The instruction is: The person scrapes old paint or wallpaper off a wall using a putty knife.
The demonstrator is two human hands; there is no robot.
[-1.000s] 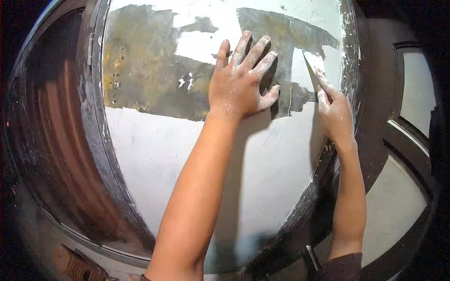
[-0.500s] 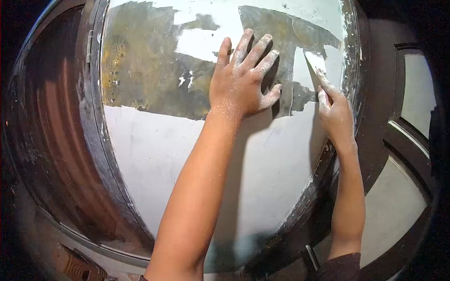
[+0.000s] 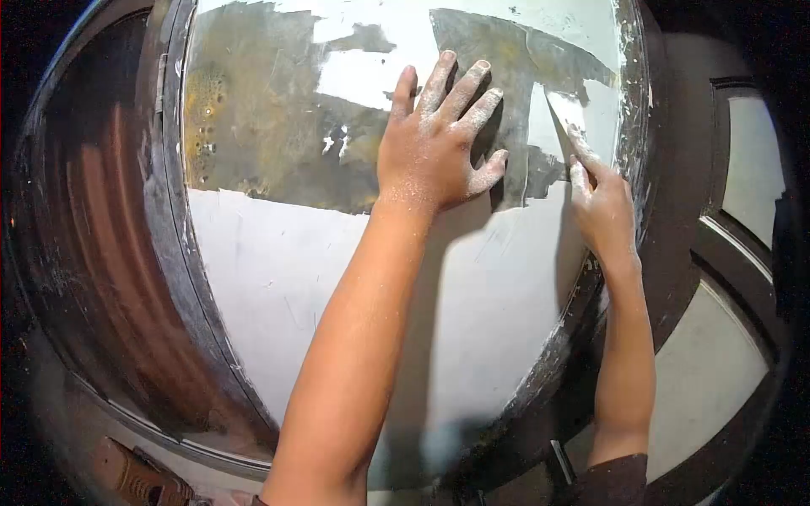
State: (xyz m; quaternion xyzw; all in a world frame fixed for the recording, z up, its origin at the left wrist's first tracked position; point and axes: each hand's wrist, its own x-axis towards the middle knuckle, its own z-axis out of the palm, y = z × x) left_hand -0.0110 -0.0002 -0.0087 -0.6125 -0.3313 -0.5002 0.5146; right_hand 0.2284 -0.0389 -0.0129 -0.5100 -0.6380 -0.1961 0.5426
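My left hand lies flat against an upright panel, fingers spread and dusted with white powder. Across the panel's upper part runs a bare grey-brown patch, bordered above and below by white coating. My right hand is closed around a putty knife, its handle mostly hidden in the fingers. The blade rests on the white coating at the right end of the bare patch, close to the panel's edge. White residue covers the right fingertips too.
A dark frame with white smears borders the panel on the right. To the left are a hinged frame edge and a reddish-brown surface. A dark door with pale panels stands at right. A brown object lies at lower left.
Very little differs. My right hand and the putty knife have shifted slightly left; my left hand stays pressed in the same spot.
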